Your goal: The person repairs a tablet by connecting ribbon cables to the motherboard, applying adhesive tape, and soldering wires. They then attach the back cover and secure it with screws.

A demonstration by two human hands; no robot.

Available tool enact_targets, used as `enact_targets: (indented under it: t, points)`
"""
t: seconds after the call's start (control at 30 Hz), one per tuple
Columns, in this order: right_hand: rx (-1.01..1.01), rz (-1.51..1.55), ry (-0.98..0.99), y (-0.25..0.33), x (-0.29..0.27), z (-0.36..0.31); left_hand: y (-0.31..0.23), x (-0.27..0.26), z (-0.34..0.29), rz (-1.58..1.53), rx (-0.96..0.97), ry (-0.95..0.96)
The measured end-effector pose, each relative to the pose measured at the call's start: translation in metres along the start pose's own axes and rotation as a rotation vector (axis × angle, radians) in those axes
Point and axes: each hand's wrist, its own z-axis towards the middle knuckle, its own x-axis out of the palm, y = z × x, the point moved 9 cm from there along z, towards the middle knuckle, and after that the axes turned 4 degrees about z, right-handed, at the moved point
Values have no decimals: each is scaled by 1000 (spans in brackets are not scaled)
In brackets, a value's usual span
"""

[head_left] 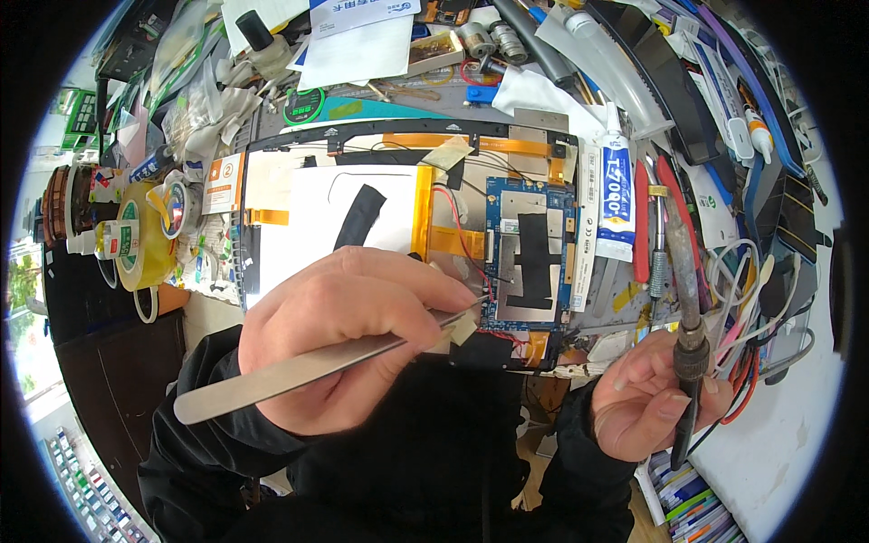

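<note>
An opened tablet (308,204) lies in front of me, its insides facing up. It shows a large white battery (299,237) with yellow tape along one edge, and a blue circuit board (494,208) with black tape strips on its metal shields. My left hand (339,326) is closed on metal tweezers (272,376). Their tips reach the board's left edge, by thin red wires (462,231). My right hand (643,398) grips a soldering iron (692,357) by its black handle, right of the tablet. The iron's worn metal barrel points up and away from me, apart from the board.
A blue and white tube (617,190) and red-handled pliers (641,222) lie right of the tablet. Loose cables (756,308) hang beside the iron. Tape rolls (149,235) stand at left. Bottles, papers, tools and parts crowd the bench's far side.
</note>
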Motion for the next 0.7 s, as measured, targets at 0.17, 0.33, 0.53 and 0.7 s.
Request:
enact_targets:
  t: [0.17,0.33,0.53,0.7]
  points:
    - [-20,-22,30,1,2,3,1,2,2,23,17,41]
    - [-47,38,142,1,11,6,-1,1,2,29,7,45]
    - [-29,25,121,1,11,5,-1,0,1,18,24,15]
    - [-41,65,147,1,12,6,0,1,3,37,24,46]
